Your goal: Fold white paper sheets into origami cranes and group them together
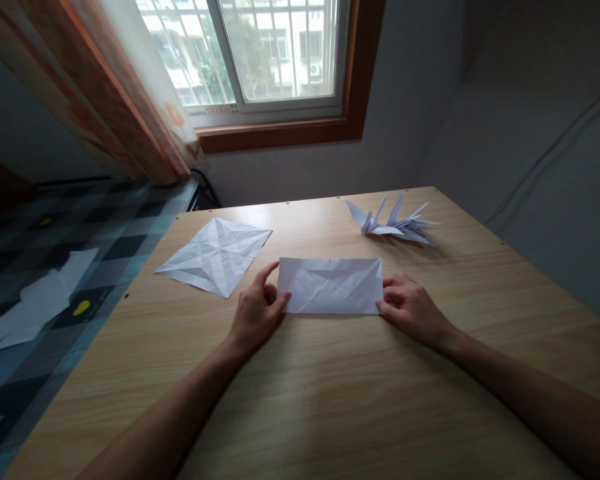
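A white sheet of paper folded in half into a rectangle (331, 285) lies on the wooden table (300, 400), creased with diagonal lines. My left hand (257, 312) pinches its left edge, thumb and fingers curled around the paper's corner. My right hand (411, 309) pinches its right edge near the lower corner, fingers curled.
A creased, unfolded white square sheet (214, 256) lies to the left on the table. A finished folded paper figure with pointed wings (394, 223) rests at the far right. A bed with a checked cover and loose papers (35, 303) stands left of the table. A window is behind.
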`<state>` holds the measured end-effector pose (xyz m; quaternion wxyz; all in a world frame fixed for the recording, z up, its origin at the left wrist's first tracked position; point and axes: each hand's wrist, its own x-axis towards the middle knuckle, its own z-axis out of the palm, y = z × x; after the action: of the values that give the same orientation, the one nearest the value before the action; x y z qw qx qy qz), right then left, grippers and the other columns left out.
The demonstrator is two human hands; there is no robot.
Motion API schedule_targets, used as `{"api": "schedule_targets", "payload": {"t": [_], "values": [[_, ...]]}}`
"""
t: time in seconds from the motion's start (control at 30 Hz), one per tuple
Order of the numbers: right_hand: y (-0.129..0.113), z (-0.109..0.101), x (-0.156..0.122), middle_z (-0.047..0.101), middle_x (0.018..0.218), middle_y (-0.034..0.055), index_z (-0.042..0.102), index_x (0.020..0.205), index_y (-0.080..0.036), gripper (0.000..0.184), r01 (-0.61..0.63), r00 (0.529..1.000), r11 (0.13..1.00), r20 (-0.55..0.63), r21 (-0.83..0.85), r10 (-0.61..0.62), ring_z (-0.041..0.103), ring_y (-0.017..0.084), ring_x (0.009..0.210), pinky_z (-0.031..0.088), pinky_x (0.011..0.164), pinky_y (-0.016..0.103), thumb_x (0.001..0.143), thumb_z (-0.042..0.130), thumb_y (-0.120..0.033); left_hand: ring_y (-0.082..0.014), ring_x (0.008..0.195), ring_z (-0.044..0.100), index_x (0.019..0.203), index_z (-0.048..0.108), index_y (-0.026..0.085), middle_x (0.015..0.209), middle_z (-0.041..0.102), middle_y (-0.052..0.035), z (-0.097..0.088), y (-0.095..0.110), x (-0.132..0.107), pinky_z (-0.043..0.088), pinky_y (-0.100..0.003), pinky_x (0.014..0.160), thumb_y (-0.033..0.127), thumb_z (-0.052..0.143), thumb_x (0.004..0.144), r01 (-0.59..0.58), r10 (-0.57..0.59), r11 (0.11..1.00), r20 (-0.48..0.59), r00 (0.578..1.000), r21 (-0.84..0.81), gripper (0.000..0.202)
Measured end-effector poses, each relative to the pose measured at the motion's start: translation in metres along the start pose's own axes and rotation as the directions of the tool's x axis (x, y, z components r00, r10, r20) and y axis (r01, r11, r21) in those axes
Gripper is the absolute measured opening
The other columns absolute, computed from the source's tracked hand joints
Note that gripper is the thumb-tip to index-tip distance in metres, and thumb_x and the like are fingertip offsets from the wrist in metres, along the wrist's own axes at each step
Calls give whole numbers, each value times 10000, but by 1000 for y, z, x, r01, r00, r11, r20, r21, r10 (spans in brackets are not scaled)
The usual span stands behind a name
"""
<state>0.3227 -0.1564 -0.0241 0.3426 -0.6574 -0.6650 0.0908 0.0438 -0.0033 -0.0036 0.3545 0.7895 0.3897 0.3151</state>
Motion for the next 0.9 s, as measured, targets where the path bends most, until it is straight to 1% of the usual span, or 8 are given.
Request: {"api": "schedule_targets", "payload": {"t": [0.17,0.3,0.4,0.53,0.63,0.73,0.83,0.9], "values": [[-1,0,0,673,916,76,570,610,-205,235,32,998,999,-54,-40,-34,608,233,870,487,792,397,838,587,-257,-84,518,461,1396,443,159,587,467,89,0,0,-1,396,-206,551,278,659,773,11,-11,999,13,1000,-31,670],[-5,-6,0,677,907,83,599,748,-211,126,197,947,974,-235,-109,-218,620,234,880,501,788,397,873,597,-226,-129,664,616,1521,145,199,839,643,5,1,-6,-2,486,-242,620,311,703,754,39,-19,950,67,998,-309,955],[-8,-11,-2,712,893,42,600,824,-234,102,391,833,890,-319,-237,-451,647,222,906,485,889,425,847,616,-136,-205,984,643,1517,129,263,1178,625,-92,-1,-13,-1,531,-324,794,292,689,758,-165,158,957,-48,986,-237,944],[-18,-14,-9,727,838,21,608,857,-215,114,509,736,754,-245,-415,-631,662,209,865,459,918,421,830,623,-105,-276,1286,472,1470,276,259,1377,500,-125,-8,-10,-2,414,-490,1037,223,548,821,-483,493,870,-138,859,103,705],[-30,-11,-13,710,793,26,627,871,-189,109,552,734,705,-141,-445,-665,650,196,814,456,910,418,861,570,-97,-311,1326,422,1456,322,228,1418,460,-146,-8,1,-8,376,-522,1069,327,537,859,-696,706,683,42,707,220,642],[-46,-2,-17,690,752,28,651,912,-166,160,584,723,687,-107,-433,-682,635,183,775,459,913,412,883,526,-70,-336,1331,421,1467,307,160,1422,471,-192,-3,8,-12,367,-508,1079,511,605,818,-815,741,536,341,579,219,796],[-60,5,-18,688,742,36,660,949,-137,170,622,718,695,-90,-360,-690,631,179,767,454,930,406,879,532,-49,-315,1294,483,1442,359,132,1413,504,-185,4,7,-12,407,-486,1052,381,560,857,-810,653,541,494,574,227,667],[-61,2,-15,697,762,44,658,982,-135,112,656,722,717,-79,-236,-687,636,183,780,454,932,403,904,584,-168,-288,1236,551,1358,486,153,1346,583,-144,6,4,-10,459,-463,1004,230,489,873,-795,610,562,536,584,228,491]]}}
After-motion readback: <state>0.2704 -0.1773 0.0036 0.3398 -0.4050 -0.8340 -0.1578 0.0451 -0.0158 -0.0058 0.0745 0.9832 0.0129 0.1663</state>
